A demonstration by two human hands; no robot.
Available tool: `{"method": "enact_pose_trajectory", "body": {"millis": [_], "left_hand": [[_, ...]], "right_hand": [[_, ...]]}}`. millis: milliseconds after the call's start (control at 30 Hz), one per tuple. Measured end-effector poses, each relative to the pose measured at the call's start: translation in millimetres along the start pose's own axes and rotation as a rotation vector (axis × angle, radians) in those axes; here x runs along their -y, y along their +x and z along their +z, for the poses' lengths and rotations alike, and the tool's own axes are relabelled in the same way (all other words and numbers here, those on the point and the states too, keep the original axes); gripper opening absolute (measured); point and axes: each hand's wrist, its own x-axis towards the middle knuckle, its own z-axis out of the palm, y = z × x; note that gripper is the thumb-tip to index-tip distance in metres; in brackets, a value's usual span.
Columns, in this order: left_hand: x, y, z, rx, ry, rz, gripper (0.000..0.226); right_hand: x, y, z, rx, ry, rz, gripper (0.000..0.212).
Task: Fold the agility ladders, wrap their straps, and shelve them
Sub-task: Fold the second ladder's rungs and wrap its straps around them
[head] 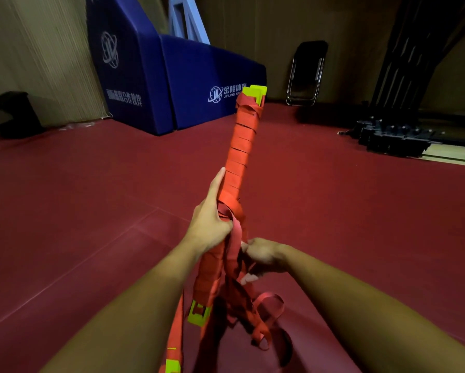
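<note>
The ladder (pixel 239 157), wrapped in strap (pixel 235 238) above the grip, is held at mid-length by the left hand (pixel 212 224), fingers curled round it. Just below that grip the strap is pinched by the right hand (pixel 263 255); loose loops are seen beneath, over the floor (pixel 91 211).

Strap-wrapped ladder bundle (pixel 239 157) in both hands over red floor (pixel 91 197)
</note>
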Motion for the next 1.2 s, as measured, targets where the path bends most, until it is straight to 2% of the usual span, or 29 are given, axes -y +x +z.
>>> {"method": "enact_pose_trajectory", "body": {"millis": [133,233,300,400,433,567,700,800,867,933,1067,1200], "left_hand": [[3.7,1.6,0.7,0.001,-0.007,0.008,0.112],[5.0,2.2,0.3,-0.004,0.007,0.012,0.111],[4.9,2.2,-0.2,-0.003,0.013,0.005,0.111],[4.0,1.6,-0.1,0.009,0.006,-0.006,0.112],[3.9,1.5,0.0,0.012,0.01,-0.01,0.112],[5.8,1.7,0.2,0.025,0.028,-0.023,0.111],[6.9,5.8,2.6,0.037,0.078,-0.098,0.111],[5.5,8.7,4.9,0.016,0.14,-0.091,0.096],[2.4,10.0,5.3,0.003,0.144,-0.04,0.076],[-1.1,9.7,5.1,-0.004,0.14,-0.008,0.057],[-3.0,10.2,5.2,-0.025,0.142,-0.014,0.051],[-2.9,9.7,3.8,-0.03,0.133,-0.02,0.05]], "right_hand": [[10.1,-9.9,-2.1,0.025,0.346,0.026,0.069],[13.6,-14.2,-6.8,0.037,0.383,0.056,0.078],[12.1,-14.4,-9.4,0.03,0.354,0.032,0.062],[13.1,-15.2,-11.6,-0.003,0.278,-0.079,0.008],[16.3,-17.5,-13.6,-0.036,0.236,-0.129,0.005],[32.0,-23.7,-26.3,-0.187,0.191,-0.279,0.018],[32.6,-26.9,-31.1,-0.242,0.176,-0.305,0.026],[28.3,-27.6,-27.9,-0.259,0.137,-0.307,0.026],[26.3,-27.3,-27.1,-0.283,0.066,-0.301,0.026],[21.7,-23.9,-27.0,-0.297,-0.026,-0.283,0.026],[10.8,-17.2,-22.5,-0.294,-0.21,-0.182,0.036],[-10.5,-18.7,-8.3,-0.167,-0.355,-0.004,0.017]]}}
